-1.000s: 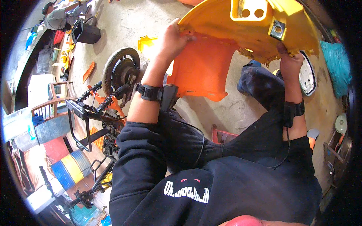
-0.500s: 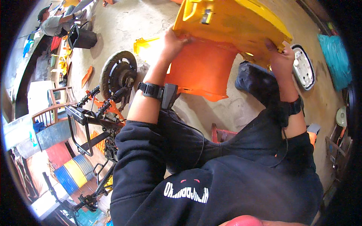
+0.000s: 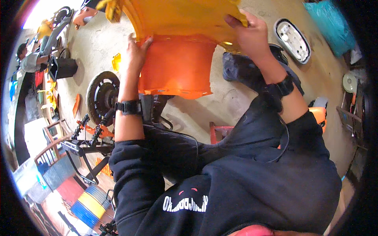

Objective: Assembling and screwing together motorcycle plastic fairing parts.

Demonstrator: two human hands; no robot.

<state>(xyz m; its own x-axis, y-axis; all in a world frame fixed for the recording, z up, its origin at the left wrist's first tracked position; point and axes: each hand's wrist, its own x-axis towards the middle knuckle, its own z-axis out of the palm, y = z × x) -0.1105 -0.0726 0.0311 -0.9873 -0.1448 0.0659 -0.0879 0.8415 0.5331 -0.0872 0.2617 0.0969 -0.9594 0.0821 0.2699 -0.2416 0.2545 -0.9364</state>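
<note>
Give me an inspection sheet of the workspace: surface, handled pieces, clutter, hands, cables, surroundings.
Surface: grey floor, shadowed in places.
Handled pieces: yellow panel, cropped at top; orange panel below, meeting it at a seam.
Clutter: black bin, wheel and dark-rimmed pale oval piece.
Hands: left hand holds near the seam's left end; right hand grips the yellow panel's edge.
Cables: thin dark cable beside the right sleeve; second cable over the dark trousers.
Surroundings: co-worker at upper left; teal plastic at upper right.

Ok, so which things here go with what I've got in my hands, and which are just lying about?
In hand:
Yellow panel, gripped by right hand
Orange panel, left hand gripping near its upper left corner

Lying about, seemingly:
White, dark-rimmed part
Teal plastic bundle
Black bin
Blue-and-yellow drum
</note>
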